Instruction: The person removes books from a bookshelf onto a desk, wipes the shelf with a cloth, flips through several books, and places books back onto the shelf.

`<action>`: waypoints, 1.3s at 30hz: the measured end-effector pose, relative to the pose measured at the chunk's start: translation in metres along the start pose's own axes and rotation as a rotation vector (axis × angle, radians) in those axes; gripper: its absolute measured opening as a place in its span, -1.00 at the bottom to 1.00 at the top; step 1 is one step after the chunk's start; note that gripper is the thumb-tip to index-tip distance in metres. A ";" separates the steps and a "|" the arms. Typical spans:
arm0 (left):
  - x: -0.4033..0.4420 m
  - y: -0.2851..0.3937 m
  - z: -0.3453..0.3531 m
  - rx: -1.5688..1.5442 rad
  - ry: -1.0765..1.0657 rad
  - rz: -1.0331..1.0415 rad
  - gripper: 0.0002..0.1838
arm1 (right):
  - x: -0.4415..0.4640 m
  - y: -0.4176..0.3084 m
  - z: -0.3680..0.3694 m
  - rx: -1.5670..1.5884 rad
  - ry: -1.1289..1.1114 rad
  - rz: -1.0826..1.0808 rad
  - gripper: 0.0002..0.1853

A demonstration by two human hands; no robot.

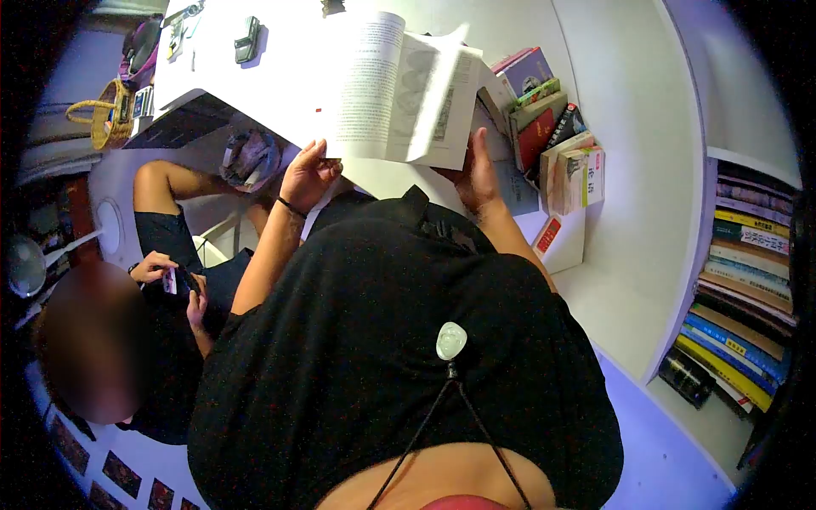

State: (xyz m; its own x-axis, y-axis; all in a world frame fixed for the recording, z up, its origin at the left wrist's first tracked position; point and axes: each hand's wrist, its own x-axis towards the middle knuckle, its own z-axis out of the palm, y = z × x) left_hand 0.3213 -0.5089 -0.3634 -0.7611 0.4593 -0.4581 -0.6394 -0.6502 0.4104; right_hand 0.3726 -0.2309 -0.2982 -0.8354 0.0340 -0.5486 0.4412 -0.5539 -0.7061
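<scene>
An open book [365, 89] with printed text and grey pictures lies before me above the white desk, one page standing up partly turned near its middle. At the book's lower left corner, my left hand [308, 178] is closed, its thumb and curled fingers at the page edge. My right hand [478, 177] grips the lower right edge, thumb upward along the side and fingers hidden underneath. A dark band circles my left wrist.
Several books [540, 127] stand and lean to the right of the desk [293, 89]. A bookshelf [710, 246] is farther right. On the desk lies a small black device [246, 40]. A seated person [174, 289] at left holds a phone-like object. A wicker basket [110, 119] hangs near the desk's left end.
</scene>
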 end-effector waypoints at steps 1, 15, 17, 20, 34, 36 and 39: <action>0.002 -0.002 -0.003 -0.003 -0.025 0.010 -0.79 | -0.001 0.000 0.000 0.001 0.000 -0.001 -0.25; -0.002 -0.012 0.037 0.021 -0.206 -0.117 -0.66 | 0.001 0.003 -0.003 0.083 -0.001 -0.015 -0.28; -0.001 -0.015 0.045 0.047 -0.133 -0.127 -0.70 | 0.005 0.006 -0.009 0.055 0.015 0.009 -0.26; 0.001 -0.017 0.044 0.041 -0.058 -0.095 -0.76 | 0.010 0.011 -0.016 -0.030 0.074 0.025 -0.20; -0.009 -0.001 0.016 0.144 -0.111 -0.018 -0.57 | 0.007 0.007 -0.010 0.082 -0.031 -0.032 -0.24; -0.011 -0.002 0.028 0.122 -0.425 -0.109 -0.32 | 0.004 0.004 -0.007 0.057 -0.005 0.016 -0.24; -0.014 0.001 0.057 0.221 -0.406 -0.091 -0.30 | 0.002 0.005 -0.007 0.049 -0.025 -0.018 -0.21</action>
State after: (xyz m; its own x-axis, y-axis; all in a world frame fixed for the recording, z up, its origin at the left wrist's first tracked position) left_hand 0.3256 -0.4817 -0.3120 -0.6539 0.7367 -0.1724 -0.6799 -0.4722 0.5610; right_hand 0.3750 -0.2278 -0.3059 -0.8513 0.0235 -0.5241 0.4101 -0.5934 -0.6926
